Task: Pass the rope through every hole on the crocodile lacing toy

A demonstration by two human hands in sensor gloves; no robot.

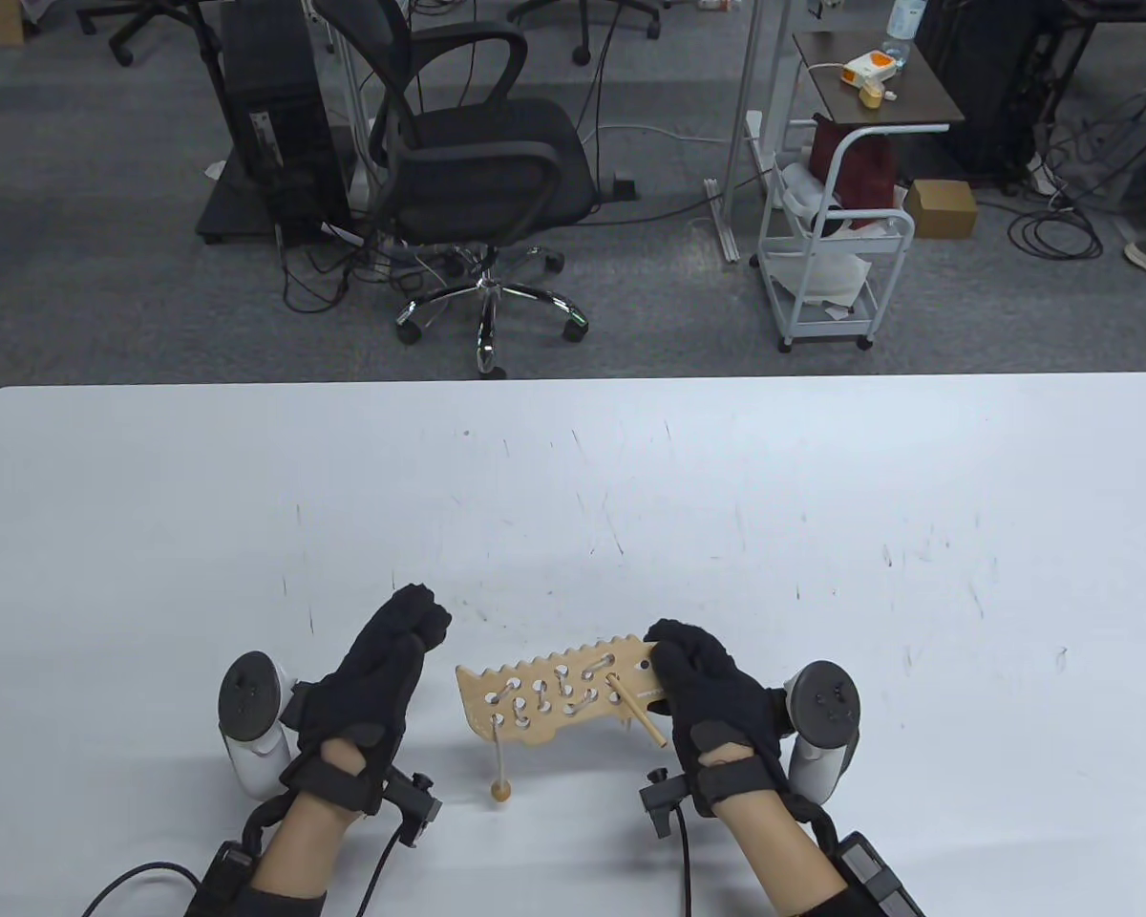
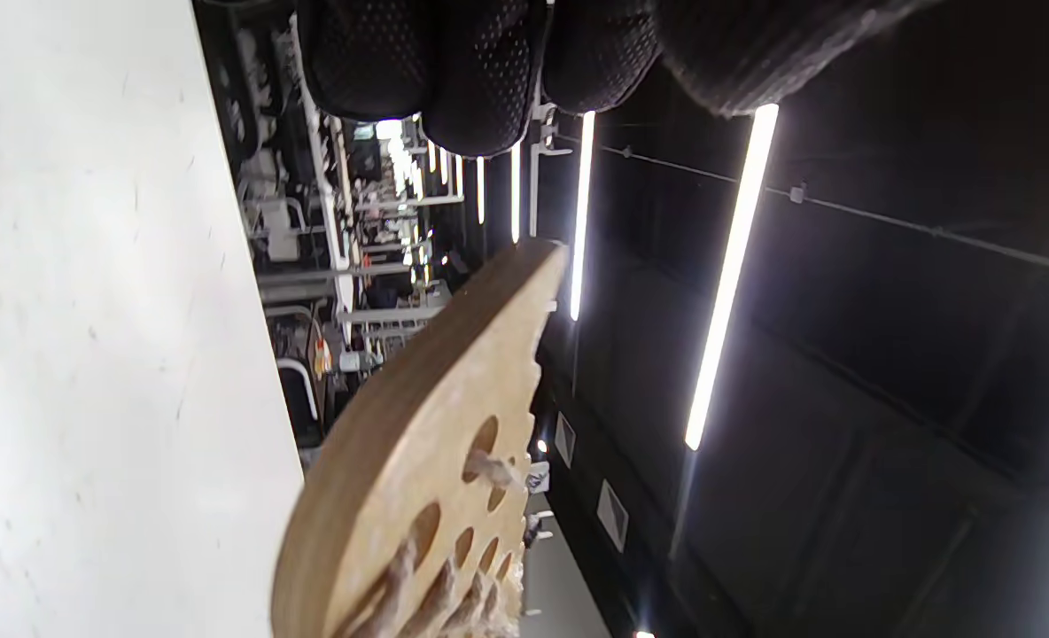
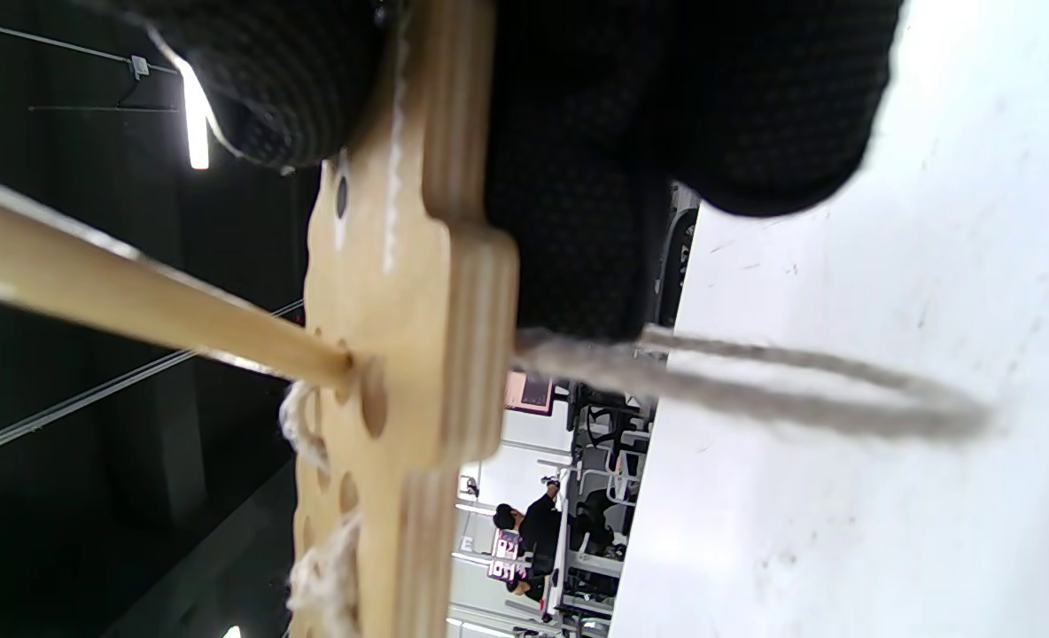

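One hand, our right hand (image 1: 702, 683), grips the crocodile toy (image 1: 559, 693) low in the frame; our left hand (image 1: 387, 659) is curled, holding nothing, beside it; the wooden needle (image 1: 635, 712) sticks in a hole.

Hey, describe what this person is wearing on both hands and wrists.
Both the left hand and right hand wear black knit sensor gloves. A grey-and-white tracker, shaped like a VR controller, is strapped to each. Black wrist straps carry small black camera mounts, with black cables trailing back along the forearms. Dark sleeves show at the bottom edge.

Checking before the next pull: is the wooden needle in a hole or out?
In: the wooden needle enters a hole of the crocodile board.
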